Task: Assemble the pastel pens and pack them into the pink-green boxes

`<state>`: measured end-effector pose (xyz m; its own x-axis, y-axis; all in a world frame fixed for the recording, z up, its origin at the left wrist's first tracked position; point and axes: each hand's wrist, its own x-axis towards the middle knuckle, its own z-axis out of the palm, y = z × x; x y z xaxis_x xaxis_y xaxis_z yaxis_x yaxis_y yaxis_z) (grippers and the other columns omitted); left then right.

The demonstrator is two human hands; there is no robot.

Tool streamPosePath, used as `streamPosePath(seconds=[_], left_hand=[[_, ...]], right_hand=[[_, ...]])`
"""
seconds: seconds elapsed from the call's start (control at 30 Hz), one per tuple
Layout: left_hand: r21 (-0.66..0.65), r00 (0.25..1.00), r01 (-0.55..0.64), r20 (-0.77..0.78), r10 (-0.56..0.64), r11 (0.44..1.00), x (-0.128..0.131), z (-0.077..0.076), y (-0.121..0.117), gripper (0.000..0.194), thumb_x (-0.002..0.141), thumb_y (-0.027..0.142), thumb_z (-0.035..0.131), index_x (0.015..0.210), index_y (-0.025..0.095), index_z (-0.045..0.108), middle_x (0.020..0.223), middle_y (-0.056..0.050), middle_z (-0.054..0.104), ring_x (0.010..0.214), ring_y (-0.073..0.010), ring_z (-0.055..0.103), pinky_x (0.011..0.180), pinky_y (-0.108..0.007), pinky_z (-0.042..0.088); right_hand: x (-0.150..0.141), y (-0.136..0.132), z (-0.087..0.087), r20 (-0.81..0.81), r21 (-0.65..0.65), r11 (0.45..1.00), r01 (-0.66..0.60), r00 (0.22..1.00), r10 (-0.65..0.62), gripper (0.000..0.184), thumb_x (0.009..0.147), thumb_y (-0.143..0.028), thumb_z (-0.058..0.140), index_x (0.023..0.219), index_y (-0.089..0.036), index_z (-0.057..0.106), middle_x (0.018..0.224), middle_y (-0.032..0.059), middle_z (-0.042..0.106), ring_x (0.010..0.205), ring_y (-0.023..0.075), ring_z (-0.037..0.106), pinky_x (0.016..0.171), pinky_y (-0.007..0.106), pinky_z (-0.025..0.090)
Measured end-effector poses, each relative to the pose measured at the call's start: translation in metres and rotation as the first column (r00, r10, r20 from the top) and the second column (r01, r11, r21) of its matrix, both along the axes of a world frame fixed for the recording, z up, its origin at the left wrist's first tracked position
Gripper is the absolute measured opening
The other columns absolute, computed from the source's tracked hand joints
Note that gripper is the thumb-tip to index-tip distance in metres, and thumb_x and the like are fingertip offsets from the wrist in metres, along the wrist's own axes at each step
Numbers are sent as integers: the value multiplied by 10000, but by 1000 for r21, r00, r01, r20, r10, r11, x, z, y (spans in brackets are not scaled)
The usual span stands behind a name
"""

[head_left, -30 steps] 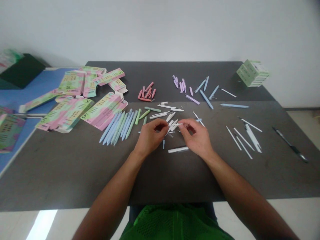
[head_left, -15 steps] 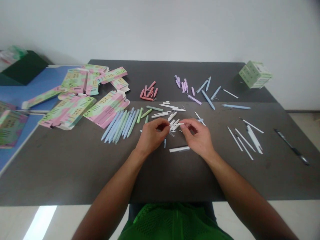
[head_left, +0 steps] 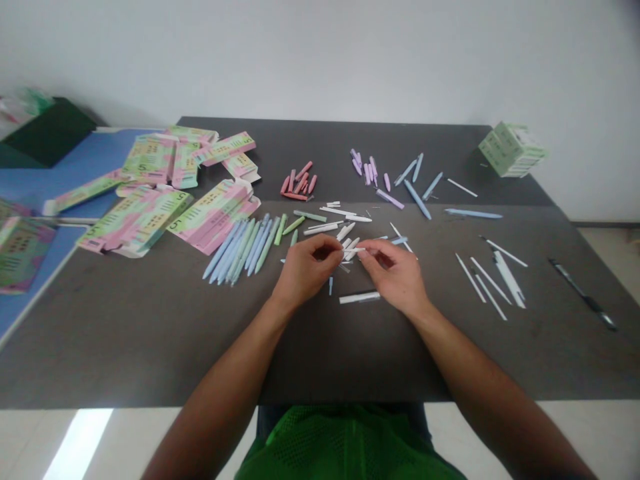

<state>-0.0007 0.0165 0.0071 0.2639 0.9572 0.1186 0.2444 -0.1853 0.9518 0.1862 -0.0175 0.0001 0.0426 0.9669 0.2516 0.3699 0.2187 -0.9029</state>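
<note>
My left hand (head_left: 311, 268) is closed in a pinch at the left end of a thin white pen refill (head_left: 353, 250). The fingertips of my right hand (head_left: 397, 272) pinch its other end, so it lies level between both hands. Its ends are hidden by my fingers. Just beyond it lie several short white pen barrel pieces (head_left: 345, 231). Closer to me on the table are a white pen barrel (head_left: 359, 297) with a clip and a small light-blue piece (head_left: 331, 286).
Assembled blue and green pens (head_left: 243, 250) lie in a row at left, beside pink-and-green boxes (head_left: 215, 217). Red parts (head_left: 299, 183), purple parts (head_left: 370, 171) and blue barrels (head_left: 417, 200) lie farther back. White refills (head_left: 483, 287) and a black pen (head_left: 583, 293) are at right, below a green box (head_left: 513, 151).
Both hands have stayed almost in place. Slightly less of the white refill shows between my fingertips, which are a little closer together. The other things lie as before.
</note>
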Motion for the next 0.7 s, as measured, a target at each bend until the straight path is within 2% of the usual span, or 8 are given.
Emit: streamPosePath(seconds=[0.2, 0.43, 0.7], left_hand=[[31, 999, -1, 33, 0, 1000, 2, 1, -4, 101, 836, 263, 692, 836, 164, 714, 796, -27, 716, 733, -145, 640, 702, -255, 496], [107, 999, -36, 20, 35, 994, 2, 2, -6, 65, 829, 230, 693, 845, 170, 711, 822, -24, 721, 762, -147, 659, 742, -256, 514], [92, 999, -46, -14, 48, 995, 3, 6, -7, 77, 832, 238, 684, 842, 170, 720, 805, -19, 728, 745, -146, 660, 735, -258, 517]], right_hand=[[-1, 0, 3, -89, -100, 995, -20, 996, 11, 191, 879, -355, 698, 984, -219, 784, 971, 48, 780, 824, 188, 708, 754, 312, 549], [0, 0, 1, -97, -113, 993, -31, 995, 20, 210, 879, -382, 705, 987, -224, 792, 969, 48, 784, 813, 191, 714, 745, 310, 547], [-1, 0, 4, -66, -110, 993, -36, 997, 29, 203, 880, -377, 695, 958, -216, 792, 936, 46, 781, 791, 187, 702, 722, 302, 542]])
